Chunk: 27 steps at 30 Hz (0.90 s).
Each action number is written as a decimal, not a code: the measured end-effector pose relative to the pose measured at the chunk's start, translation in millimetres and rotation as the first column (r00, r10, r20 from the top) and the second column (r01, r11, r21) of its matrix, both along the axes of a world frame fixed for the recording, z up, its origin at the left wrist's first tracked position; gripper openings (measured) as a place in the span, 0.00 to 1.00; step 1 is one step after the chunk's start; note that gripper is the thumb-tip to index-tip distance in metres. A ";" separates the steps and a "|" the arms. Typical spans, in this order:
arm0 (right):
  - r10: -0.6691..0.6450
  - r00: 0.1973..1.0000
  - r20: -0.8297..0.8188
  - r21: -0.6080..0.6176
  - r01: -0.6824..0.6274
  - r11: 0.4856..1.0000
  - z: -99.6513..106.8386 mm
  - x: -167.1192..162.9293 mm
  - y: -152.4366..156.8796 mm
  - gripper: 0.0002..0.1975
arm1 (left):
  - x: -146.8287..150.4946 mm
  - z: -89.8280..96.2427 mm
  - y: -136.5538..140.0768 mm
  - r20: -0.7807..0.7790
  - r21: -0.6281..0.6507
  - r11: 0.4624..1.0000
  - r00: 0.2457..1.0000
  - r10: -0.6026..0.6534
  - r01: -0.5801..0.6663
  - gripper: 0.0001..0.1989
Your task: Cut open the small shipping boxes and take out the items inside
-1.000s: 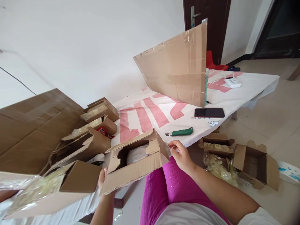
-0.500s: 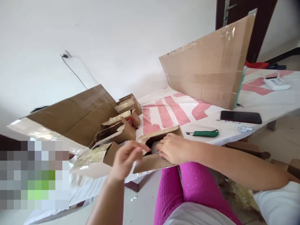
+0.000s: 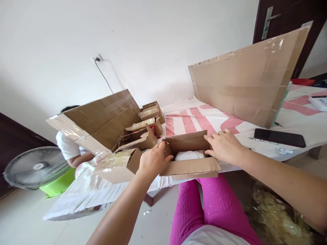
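An open cardboard box [image 3: 190, 167] sits at the table's front edge before me, its flaps raised. Inside it lies a white package [image 3: 190, 155], partly hidden by the front flap. My left hand [image 3: 154, 159] grips the box's left end, thumb over the edge. At the opposite end, my right hand [image 3: 225, 146] holds the right edge between thumb and fingers. Left of my left hand stands a taped cardboard box [image 3: 114, 166]. Behind that is another open cardboard box [image 3: 135, 139]. My right forearm covers nearly all of the green cutter.
A large cardboard sheet [image 3: 250, 75] stands upright at the back right, near a black phone [image 3: 279, 137]. A big open carton [image 3: 102, 117] rises at left. Beyond it are a person's sleeve [image 3: 67, 144] and a fan [image 3: 35, 166]. Crumpled tape [image 3: 278, 217] lies below right.
My right hand has come out of the box to its right edge. My left hand has moved onto the left end. The white package inside is now visible, and the view has turned left.
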State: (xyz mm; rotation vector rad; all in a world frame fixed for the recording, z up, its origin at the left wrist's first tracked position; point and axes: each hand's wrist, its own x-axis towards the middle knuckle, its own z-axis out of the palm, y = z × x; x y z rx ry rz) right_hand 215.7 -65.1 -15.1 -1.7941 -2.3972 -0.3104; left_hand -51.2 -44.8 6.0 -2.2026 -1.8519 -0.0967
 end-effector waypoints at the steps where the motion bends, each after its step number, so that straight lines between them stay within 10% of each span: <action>1: 0.000 0.999 -0.040 -0.047 -0.002 0.999 -5.8 5.4 2.8 0.26 | -7.4 -3.2 1.8 0.083 0.019 0.999 0.996 0.037 -0.038 0.16; 4: 0.024 0.987 -0.156 -0.176 -0.052 0.983 -20.8 17.1 8.2 0.30 | -31.2 -21.5 11.3 0.562 0.003 0.993 0.821 0.096 -0.118 0.16; 7: 0.049 0.983 -0.175 -0.103 -0.068 0.992 -23.0 18.2 5.8 0.26 | -44.4 -51.9 19.2 0.969 -0.218 0.976 0.115 0.217 0.004 0.19; 9: 0.099 0.978 -0.183 0.025 -0.096 0.995 -16.9 12.7 3.9 0.19 | -42.3 -74.3 18.8 0.939 -0.291 0.950 -0.155 0.306 0.113 0.18; 11: 0.172 0.962 -0.211 0.030 -0.170 0.985 -8.1 3.4 6.2 0.14 | -34.1 -93.4 13.4 0.906 -0.307 0.936 -0.247 0.343 0.173 0.19; 17: 0.207 0.978 -0.037 -0.499 -0.198 0.844 2.5 -32.6 34.5 0.21 | -15.6 -115.7 -8.0 0.830 -0.219 0.939 -0.455 0.322 0.264 0.26; 27: 0.217 0.976 0.022 -0.490 -0.179 0.853 -8.7 -37.9 37.1 0.12 | -14.1 -114.9 -15.3 0.774 -0.183 0.950 -0.558 0.299 0.254 0.24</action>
